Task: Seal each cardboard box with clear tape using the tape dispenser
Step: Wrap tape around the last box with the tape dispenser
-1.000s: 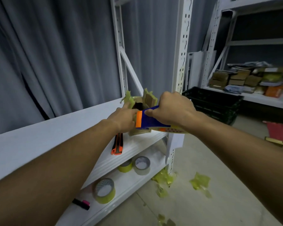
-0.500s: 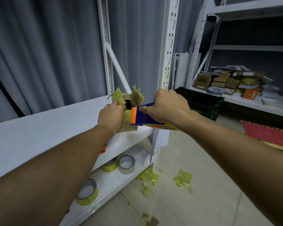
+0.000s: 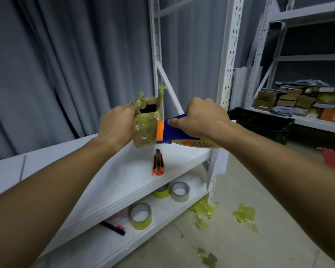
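Note:
A small cardboard box, wrapped in wrinkled yellowish clear tape, is held in the air above the white shelf. My left hand grips its left side; its top flaps stand partly open, showing a dark gap. My right hand is closed around a blue tape dispenser with an orange front band. The orange end presses against the box's right face. A yellow tape roll shows under my right wrist.
An orange utility knife lies on the shelf below the box. Three tape rolls and a black-and-pink marker sit on the lower shelf. Crumpled tape scraps litter the floor. Stacked boxes fill a rack at right.
Both hands have lifted the box and dispenser off the shelf and turned the box. The utility knife, earlier hidden by my left arm, is now in plain sight.

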The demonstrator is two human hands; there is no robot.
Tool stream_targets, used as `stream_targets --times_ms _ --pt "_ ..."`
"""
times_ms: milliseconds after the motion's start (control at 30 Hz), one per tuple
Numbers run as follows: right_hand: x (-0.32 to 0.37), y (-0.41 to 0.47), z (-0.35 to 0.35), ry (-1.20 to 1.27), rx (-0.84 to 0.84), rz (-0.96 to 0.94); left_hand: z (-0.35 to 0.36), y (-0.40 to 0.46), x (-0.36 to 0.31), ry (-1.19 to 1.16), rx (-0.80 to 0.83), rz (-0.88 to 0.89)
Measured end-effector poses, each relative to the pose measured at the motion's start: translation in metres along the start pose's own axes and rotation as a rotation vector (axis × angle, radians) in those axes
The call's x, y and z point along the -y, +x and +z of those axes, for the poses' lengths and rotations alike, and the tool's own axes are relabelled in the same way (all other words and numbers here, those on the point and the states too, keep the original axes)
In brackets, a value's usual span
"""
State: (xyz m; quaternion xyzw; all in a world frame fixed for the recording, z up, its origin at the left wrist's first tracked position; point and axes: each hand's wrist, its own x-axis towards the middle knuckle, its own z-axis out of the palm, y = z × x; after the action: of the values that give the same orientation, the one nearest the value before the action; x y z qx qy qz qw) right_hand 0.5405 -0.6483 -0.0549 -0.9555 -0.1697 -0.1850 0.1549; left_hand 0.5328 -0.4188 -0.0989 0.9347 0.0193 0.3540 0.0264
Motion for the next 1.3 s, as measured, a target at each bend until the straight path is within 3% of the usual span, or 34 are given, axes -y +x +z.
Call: stream_targets --times_ms 167,333,533,800,1000,1300 --pt "0.080 -0.016 0.017 0.136 0.051 -0.113 -0.049 -0.083 0.079 0.076 0.029 -0.227" --pt "0.155 -0.038 0.039 0.203 0.108 -0.208 -0.079 -0.166 0.145 0.217 0.056 -0.319" --pt "0.213 -0.062 0.075 0.227 0.183 -0.257 -0.091 -0.241 0.179 -0.033 -0.013 -0.382" --pt "0.227 -0.068 0.079 0.169 0.162 -0.259 -0.067 -0.234 0.166 -0.412 -0.149 -0.469" --pt "0.211 -0.072 0.070 0.209 0.208 -0.231 -0.054 -0.219 0.172 -0.444 -0.220 -0.554" --pt "0.203 -0.063 0.050 0.218 0.222 -0.222 -0.039 -0.227 0.185 -0.391 -0.096 -0.407"
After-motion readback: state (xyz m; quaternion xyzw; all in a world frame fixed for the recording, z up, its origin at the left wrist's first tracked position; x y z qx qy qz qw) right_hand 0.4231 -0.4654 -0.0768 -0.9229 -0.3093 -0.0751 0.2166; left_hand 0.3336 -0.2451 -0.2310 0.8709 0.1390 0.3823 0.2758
